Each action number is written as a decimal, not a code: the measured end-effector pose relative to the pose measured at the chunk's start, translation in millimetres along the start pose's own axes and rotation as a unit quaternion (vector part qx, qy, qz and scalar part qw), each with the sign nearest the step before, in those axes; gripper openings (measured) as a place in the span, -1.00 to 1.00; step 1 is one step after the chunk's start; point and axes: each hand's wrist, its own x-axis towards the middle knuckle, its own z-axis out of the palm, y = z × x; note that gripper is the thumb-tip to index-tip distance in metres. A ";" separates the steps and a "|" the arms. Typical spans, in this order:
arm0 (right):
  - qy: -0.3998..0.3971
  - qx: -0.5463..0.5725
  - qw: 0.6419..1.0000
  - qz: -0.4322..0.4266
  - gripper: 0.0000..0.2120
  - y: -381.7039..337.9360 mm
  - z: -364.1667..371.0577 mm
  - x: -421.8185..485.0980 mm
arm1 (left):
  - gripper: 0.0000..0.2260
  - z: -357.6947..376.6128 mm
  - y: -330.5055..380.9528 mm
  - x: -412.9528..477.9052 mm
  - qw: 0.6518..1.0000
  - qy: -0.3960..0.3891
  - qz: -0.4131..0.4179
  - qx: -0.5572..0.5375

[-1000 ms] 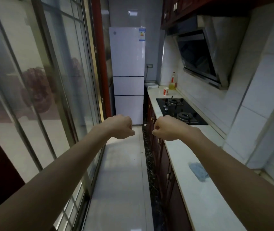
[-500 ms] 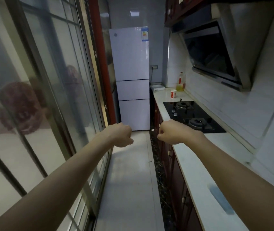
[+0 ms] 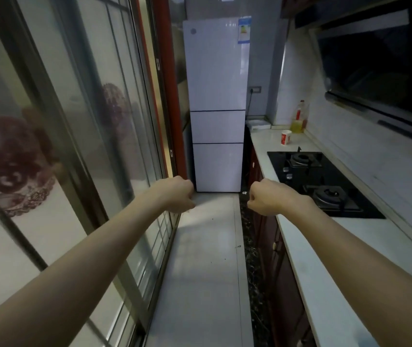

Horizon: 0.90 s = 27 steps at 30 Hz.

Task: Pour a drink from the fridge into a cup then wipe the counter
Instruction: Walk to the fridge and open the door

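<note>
two hands are held out ahead. the left hand and the right hand are each curled into a fist, backs up, with nothing seen in either.

beyond the right hand, the surface runs along the right wall and carries a black hob. past the hob stands a red and white cup, upright, near a yellow bottle in the far corner. the cup looks like paper, so it is judged light, soft-walled and easy to tip or crush. steady it low on the wall with a light grip during the pour.

farthest off, the fridge stands at the end of the aisle with all three doors closed. no handle shows. the top door is probably pulled at a side edge, but which edge cannot be told. the drink is hidden inside, so its container, weight and cap are unknown. no wiping cloth is in view.
</note>
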 end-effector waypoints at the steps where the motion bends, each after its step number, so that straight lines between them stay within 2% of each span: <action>1: -0.001 0.000 1.000 0.001 -0.82 0.8 0.6 12.3 | -0.78 -0.4 -6.1 12.0 1.000 0.007 0.005 0.001; 12: -0.016 0.023 0.999 0.042 -0.81 -7.4 4.5 147.8 | -0.80 6.9 -70.4 150.4 0.998 -0.013 0.069 -0.002; 19: -0.003 0.032 0.998 0.053 -0.77 -10.2 0.1 208.3 | -0.78 3.8 -93.5 215.8 0.994 0.004 0.106 -0.002; 27: -0.018 0.048 0.997 0.058 -0.78 30.5 10.1 273.6 | -0.76 6.7 -99.4 289.5 0.995 -0.012 0.094 0.014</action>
